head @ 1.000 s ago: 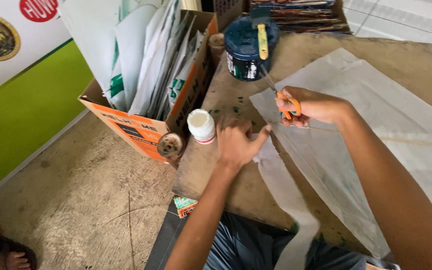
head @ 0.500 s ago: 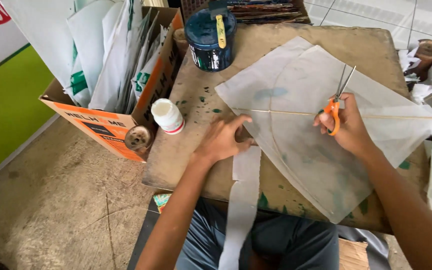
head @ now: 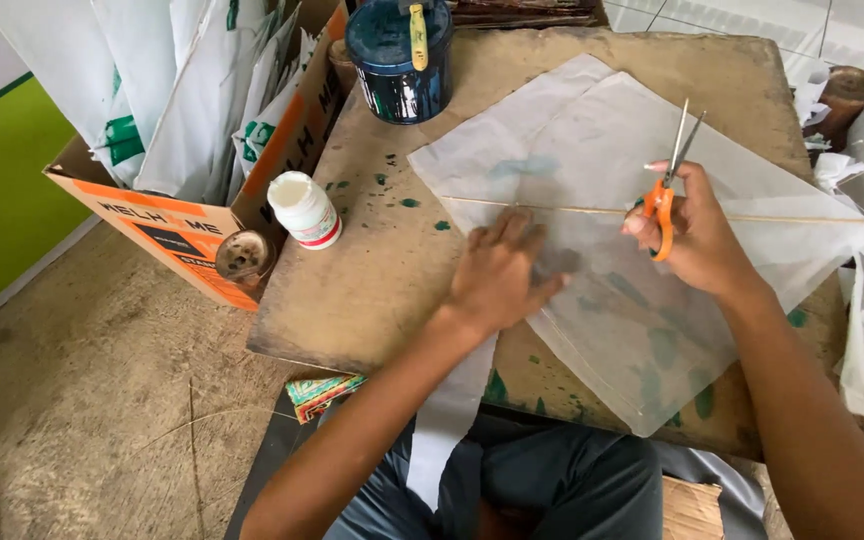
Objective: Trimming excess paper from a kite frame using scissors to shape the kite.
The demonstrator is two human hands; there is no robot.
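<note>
1. Left hand [head: 500, 270] flat on thin white paper kite sheet [head: 592, 160], fingers spread, pressing down.
2. Right hand [head: 697, 235] gripping orange-handled scissors [head: 668, 185], fingers curled through the loops, blades pointing far.
3. Sheet lying right of centre on worn wooden table [head: 372, 280], thin stick [head: 572, 209] across it.
4. White bottle [head: 304, 209] left, dark paint can [head: 399, 60] far, cardboard box [head: 182, 235] far left.

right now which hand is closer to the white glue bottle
Left. The left hand lies flat on the translucent paper, to the right of the white glue bottle. The right hand, holding orange scissors, is farther right.
</note>
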